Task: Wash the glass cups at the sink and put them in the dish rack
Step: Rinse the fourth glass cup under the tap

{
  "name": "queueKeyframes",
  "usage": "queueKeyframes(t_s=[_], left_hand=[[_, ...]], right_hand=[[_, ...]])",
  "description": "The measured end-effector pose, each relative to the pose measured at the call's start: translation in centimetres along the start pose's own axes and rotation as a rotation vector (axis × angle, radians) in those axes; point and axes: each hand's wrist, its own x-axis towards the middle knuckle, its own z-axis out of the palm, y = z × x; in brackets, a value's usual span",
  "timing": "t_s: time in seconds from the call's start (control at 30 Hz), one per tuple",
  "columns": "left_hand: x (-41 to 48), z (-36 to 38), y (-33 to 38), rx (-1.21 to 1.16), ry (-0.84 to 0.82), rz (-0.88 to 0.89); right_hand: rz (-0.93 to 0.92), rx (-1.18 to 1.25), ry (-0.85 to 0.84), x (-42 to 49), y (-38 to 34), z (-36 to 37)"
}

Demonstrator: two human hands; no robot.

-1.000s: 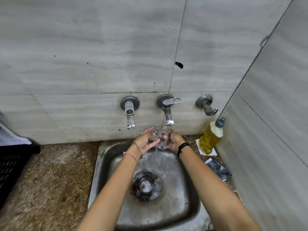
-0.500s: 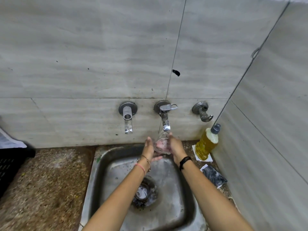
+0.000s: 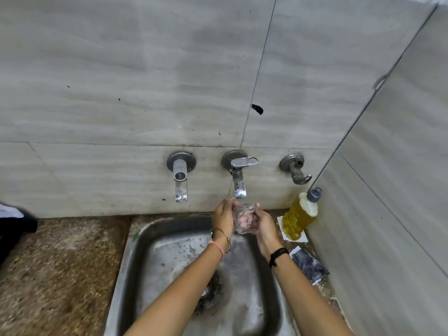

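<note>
The left hand [image 3: 224,219] is cupped against one side of the glass cup [image 3: 243,220], fingers reaching up and curving round it. The right hand [image 3: 263,223] wraps the other side with curled fingers, so the cup is pinned between both palms. It is held in the air just under the spout of the middle tap [image 3: 238,180], above the back edge of the sink [image 3: 135,238], and a thin stream of water runs onto it. From where I stand, the rinse would go best with one hand holding firm while the other rubs round the wall and rim. Turning the cup would let the water reach every side and keeping it low over the basin would contain the splashing. Wet glass is slippery, so I would not loosen both hands at once. The cup's long axis runs roughly up and down, leaning a little, from the spout toward the basin. The lower end looks like the thick base, which would put the mouth up toward the water, though the blur and wet glass leave me unsure. A bottle of yellow soap [image 3: 299,217] stands in the corner to the right. A speckled stone counter [image 3: 60,263] stretches left to something dark [image 3: 17,229] at the edge.
</note>
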Motion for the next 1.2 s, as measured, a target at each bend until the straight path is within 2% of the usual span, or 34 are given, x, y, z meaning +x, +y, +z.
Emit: queueKeyframes(t_s=[0.13,0.23,0.3,0.37,0.53,0.63,0.8,0.93,1.03,1.2], left_hand=[[-0.3,-1.4,-1.0,-0.037,0.055,-0.020],[0.4,-2.8,-1.0,-0.161,0.062,-0.172],[0.3,-3.7,-0.4,-0.319,-0.061,-0.350],[-0.1,-4.8,0.3,-0.329,-0.198,-0.488],[-0.2,-6.9,1.1,-0.215,-0.443,-0.585],[-0.8,-6.8,1.4,-0.295,-0.520,-0.585],[-1.2,-6.3,0.1,-0.630,-0.467,-0.574],[-0.8,-6.2,0.3,-0.512,-0.393,-0.590],[-0.2,-5.9,0.4,-0.460,-0.264,-0.618],[1.2,-6.2,0.5,-0.570,-0.178,-0.616]], right_hand=[[-0.036,-0.116,-0.011,-0.2,0.7,1.1],[-0.132,-0.289,-0.063,-0.6,0.8,2.1],[-0.197,-0.367,-0.123,-0.9,0.1,2.8],[-0.257,-0.443,-0.207,-1.1,-0.6,3.2],[-0.331,-0.619,-0.275,-1.4,-1.2,3.0],[-0.372,-0.642,-0.275,-1.8,-1.5,3.5],[-0.532,-0.770,-0.233,-1.6,-2.0,5.7],[-0.538,-0.976,-0.239,-1.1,-1.9,6.3],[-0.567,-0.994,-0.225,-1.1,-1.7,5.8],[-0.561,-1.140,-0.528,-2.1,-2.3,4.3]])
